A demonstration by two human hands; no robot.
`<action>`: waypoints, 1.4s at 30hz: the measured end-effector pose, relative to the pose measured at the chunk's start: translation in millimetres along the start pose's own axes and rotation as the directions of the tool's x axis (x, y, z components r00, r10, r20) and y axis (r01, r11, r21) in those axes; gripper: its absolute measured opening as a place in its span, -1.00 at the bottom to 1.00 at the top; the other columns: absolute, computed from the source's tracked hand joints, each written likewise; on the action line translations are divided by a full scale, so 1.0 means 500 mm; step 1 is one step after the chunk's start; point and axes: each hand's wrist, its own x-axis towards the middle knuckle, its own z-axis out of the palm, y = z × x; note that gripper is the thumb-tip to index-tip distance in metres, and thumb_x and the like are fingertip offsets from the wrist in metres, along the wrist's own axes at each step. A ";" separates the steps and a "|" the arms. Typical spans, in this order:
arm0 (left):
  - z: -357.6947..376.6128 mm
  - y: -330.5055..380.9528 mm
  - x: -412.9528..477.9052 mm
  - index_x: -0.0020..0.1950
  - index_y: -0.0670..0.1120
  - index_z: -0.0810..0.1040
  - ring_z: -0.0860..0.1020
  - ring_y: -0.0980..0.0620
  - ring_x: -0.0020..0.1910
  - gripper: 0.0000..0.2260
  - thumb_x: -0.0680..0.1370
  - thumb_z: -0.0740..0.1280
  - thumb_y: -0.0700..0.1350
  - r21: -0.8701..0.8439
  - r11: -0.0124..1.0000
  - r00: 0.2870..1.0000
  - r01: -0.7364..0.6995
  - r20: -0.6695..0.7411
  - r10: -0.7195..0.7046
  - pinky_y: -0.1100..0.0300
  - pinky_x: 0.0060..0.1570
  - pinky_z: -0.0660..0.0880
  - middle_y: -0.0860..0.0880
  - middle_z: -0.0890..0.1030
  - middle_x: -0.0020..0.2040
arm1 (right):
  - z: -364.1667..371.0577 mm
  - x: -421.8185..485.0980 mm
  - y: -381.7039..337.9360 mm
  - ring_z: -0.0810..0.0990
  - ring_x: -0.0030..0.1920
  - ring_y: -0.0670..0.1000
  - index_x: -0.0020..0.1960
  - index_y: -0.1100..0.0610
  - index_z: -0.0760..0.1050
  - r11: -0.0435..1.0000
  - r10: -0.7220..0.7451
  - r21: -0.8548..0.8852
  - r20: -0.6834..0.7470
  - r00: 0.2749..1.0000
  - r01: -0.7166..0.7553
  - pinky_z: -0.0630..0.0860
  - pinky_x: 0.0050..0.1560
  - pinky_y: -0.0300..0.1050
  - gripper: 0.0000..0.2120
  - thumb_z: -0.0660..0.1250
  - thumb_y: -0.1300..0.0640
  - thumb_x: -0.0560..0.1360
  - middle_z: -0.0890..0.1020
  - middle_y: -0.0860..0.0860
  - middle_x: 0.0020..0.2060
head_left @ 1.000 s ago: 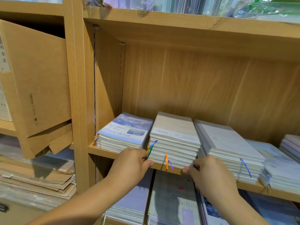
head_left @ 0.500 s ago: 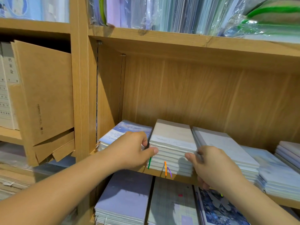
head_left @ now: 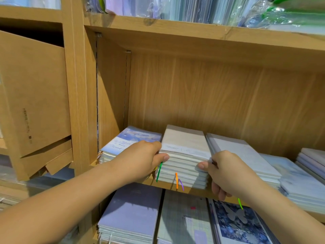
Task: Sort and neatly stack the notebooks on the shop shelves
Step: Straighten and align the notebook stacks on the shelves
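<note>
Gripping the cream stack [head_left: 184, 145] of notebooks from both sides; it sits at the front of the wooden shelf [head_left: 168, 187]. Left hand [head_left: 140, 160] at the stack's left front corner: thumb pressed flat on the page edges, fingers curled round the left side, tips hidden. Right hand [head_left: 228, 173] at the stack's right front corner: thumb on the page edges, upper fingers tucked in beside the stack, lower fingers curled under, below the shelf edge. Green ribbon [head_left: 159, 171], orange ribbon [head_left: 176, 180] and purple ribbon [head_left: 181, 184] hang from the stack's front. Blue sky-print pile [head_left: 133, 136] just left of the stack; grey pile [head_left: 242, 152] just right. Cardboard box [head_left: 35, 94] well left of the stack, past the upright. Lilac notebooks [head_left: 133, 208] below the stack, one shelf down
</note>
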 end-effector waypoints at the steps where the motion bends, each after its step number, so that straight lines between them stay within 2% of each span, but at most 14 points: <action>1: 0.002 -0.001 0.000 -0.18 0.12 0.35 0.44 0.18 -0.24 -0.72 0.66 0.20 0.22 -0.003 1.000 1.000 -0.005 -0.003 0.005 0.21 -0.37 0.25 0.14 0.46 -0.25 | 0.002 0.001 0.003 0.66 -0.50 0.12 -0.14 0.15 0.53 1.000 0.002 0.026 -0.007 1.000 -0.002 0.45 -0.49 -0.21 -0.60 0.25 -0.16 0.65 0.66 0.06 -0.51; 5: 0.004 0.003 -0.005 -0.17 0.14 0.35 0.47 0.17 -0.23 -0.73 0.66 0.20 0.22 -0.013 1.000 1.000 -0.002 -0.008 0.002 0.20 -0.35 0.29 0.15 0.48 -0.23 | 0.001 -0.003 0.000 0.65 -0.52 0.11 -0.13 0.19 0.55 0.997 0.013 0.071 0.010 1.000 -0.014 0.48 -0.52 -0.20 -0.57 0.26 -0.16 0.65 0.65 0.09 -0.50; 7: -0.006 0.004 -0.020 -0.20 0.13 0.39 0.49 0.16 -0.25 -0.71 0.65 0.21 0.23 -0.031 0.999 0.999 -0.013 -0.031 0.012 0.15 -0.34 0.35 0.14 0.51 -0.28 | -0.012 -0.015 -0.006 0.65 -0.52 0.10 -0.19 0.23 0.56 0.999 0.040 0.032 0.028 0.999 -0.040 0.60 -0.47 -0.09 -0.48 0.26 -0.22 0.63 0.65 0.09 -0.52; 9: -0.022 -0.009 -0.049 -0.20 0.10 0.46 0.50 0.13 -0.31 -0.71 0.64 0.23 0.22 -0.039 0.998 0.992 -0.040 -0.120 0.035 0.12 -0.35 0.38 0.09 0.54 -0.35 | -0.026 -0.036 -0.012 0.65 -0.52 0.04 -0.29 0.19 0.57 0.989 0.045 -0.143 -0.018 0.999 -0.047 0.67 -0.32 -0.03 -0.40 0.23 -0.32 0.59 0.64 0.04 -0.54; 12: -0.047 -0.053 -0.109 -0.20 0.10 0.49 0.50 0.10 -0.36 -0.76 0.60 0.28 0.17 -0.060 0.998 0.979 -0.013 -0.202 0.000 0.13 -0.41 0.36 0.09 0.56 -0.40 | -0.023 -0.064 -0.049 0.63 -0.47 -0.02 -0.32 0.16 0.55 0.932 -0.114 -0.359 -0.139 0.984 0.057 0.65 -0.24 -0.06 -0.35 0.23 -0.42 0.52 0.62 -0.03 -0.54; 17: -0.070 -0.158 -0.195 -0.22 0.03 0.53 0.46 0.08 -0.43 -0.79 0.58 0.39 0.06 -0.082 0.977 0.965 0.198 -0.159 -0.209 0.15 -0.41 0.34 0.06 0.47 -0.45 | 0.102 -0.070 -0.178 0.65 -0.24 0.00 -0.17 0.03 0.59 0.937 -0.293 -0.213 -0.054 0.955 0.275 0.56 -0.20 -0.12 -0.50 0.23 -0.39 0.53 0.62 -0.03 -0.39; 20: -0.066 -0.209 -0.214 -0.19 0.07 0.56 0.49 0.17 -0.42 -0.83 0.57 0.38 0.06 -0.109 0.961 0.956 0.254 -0.121 -0.266 0.29 -0.45 0.34 0.12 0.51 -0.44 | 0.177 -0.046 -0.209 0.62 -0.05 0.15 -0.14 0.06 0.47 0.944 -0.252 -0.232 -0.054 0.966 0.233 0.46 -0.18 -0.06 -0.55 0.21 -0.33 0.56 0.57 -0.02 -0.19; 23: -0.047 -0.231 -0.201 -0.14 0.22 0.49 0.52 0.40 -0.32 -0.85 0.58 0.38 0.03 -0.201 0.948 0.962 0.249 -0.064 -0.266 0.47 -0.45 0.35 0.43 0.54 -0.35 | 0.210 -0.018 -0.219 0.57 -0.13 0.15 -0.22 0.05 0.43 0.956 -0.209 -0.227 -0.072 0.975 0.188 0.42 -0.22 -0.04 -0.55 0.20 -0.31 0.57 0.56 -0.05 -0.23; 25: -0.033 -0.239 -0.182 -0.12 0.22 0.48 0.53 0.44 -0.26 -0.87 0.57 0.39 0.04 -0.237 0.938 0.961 0.254 -0.048 -0.272 0.49 -0.43 0.37 0.50 0.53 -0.28 | 0.224 -0.002 -0.221 0.58 -0.16 0.15 -0.20 0.07 0.47 0.964 -0.180 -0.213 -0.069 0.981 0.162 0.47 -0.19 -0.05 -0.55 0.19 -0.29 0.58 0.61 -0.03 -0.22; 28: -0.022 -0.254 -0.149 -0.12 0.16 0.47 0.56 0.24 -0.29 -0.86 0.55 0.41 0.09 -0.203 0.923 0.936 0.326 -0.071 -0.346 0.41 -0.45 0.32 0.17 0.60 -0.30 | 0.247 0.014 -0.214 0.64 -0.13 0.16 -0.13 0.09 0.51 0.980 -0.133 -0.155 -0.072 0.988 0.121 0.58 -0.03 -0.02 -0.58 0.21 -0.26 0.59 0.68 0.02 -0.20; 33: -0.029 -0.266 -0.143 -0.04 0.16 0.48 0.58 0.27 -0.31 -0.88 0.58 0.41 0.08 -0.196 0.936 0.953 0.293 -0.013 -0.302 0.44 -0.41 0.35 0.15 0.59 -0.24 | 0.284 0.019 -0.200 0.69 -0.15 0.14 -0.14 0.06 0.46 0.993 -0.115 -0.021 -0.184 0.976 0.113 0.62 0.00 0.01 -0.65 0.29 -0.22 0.58 0.68 0.02 -0.20; 35: -0.036 -0.265 -0.146 -0.02 0.10 0.48 0.59 0.18 -0.35 -0.88 0.60 0.40 0.06 -0.167 0.949 0.962 0.268 0.004 -0.271 0.35 -0.41 0.39 0.08 0.60 -0.26 | 0.291 0.021 -0.198 0.69 -0.19 0.13 -0.19 0.07 0.45 0.994 -0.098 0.022 -0.218 0.971 0.105 0.62 -0.04 -0.01 -0.65 0.32 -0.19 0.58 0.68 0.01 -0.25; 38: -0.032 -0.260 -0.147 -0.02 0.10 0.40 0.51 0.15 -0.31 -0.85 0.62 0.37 0.03 -0.087 0.968 0.971 0.235 -0.025 -0.237 0.30 -0.39 0.31 0.11 0.52 -0.28 | 0.293 0.022 -0.199 0.68 -0.22 0.14 -0.22 0.07 0.46 0.993 -0.090 0.052 -0.232 0.968 0.105 0.62 -0.08 0.00 -0.65 0.35 -0.17 0.57 0.67 0.01 -0.29; 42: -0.021 -0.262 -0.156 0.01 0.09 0.41 0.50 0.18 -0.32 -0.87 0.63 0.37 0.00 -0.148 0.966 0.973 0.211 -0.068 -0.223 0.32 -0.39 0.29 0.16 0.50 -0.30 | 0.288 0.019 -0.197 0.68 -0.24 0.10 -0.25 0.08 0.46 0.993 -0.107 0.032 -0.228 0.968 0.117 0.62 -0.08 -0.02 -0.61 0.36 -0.20 0.56 0.66 0.00 -0.32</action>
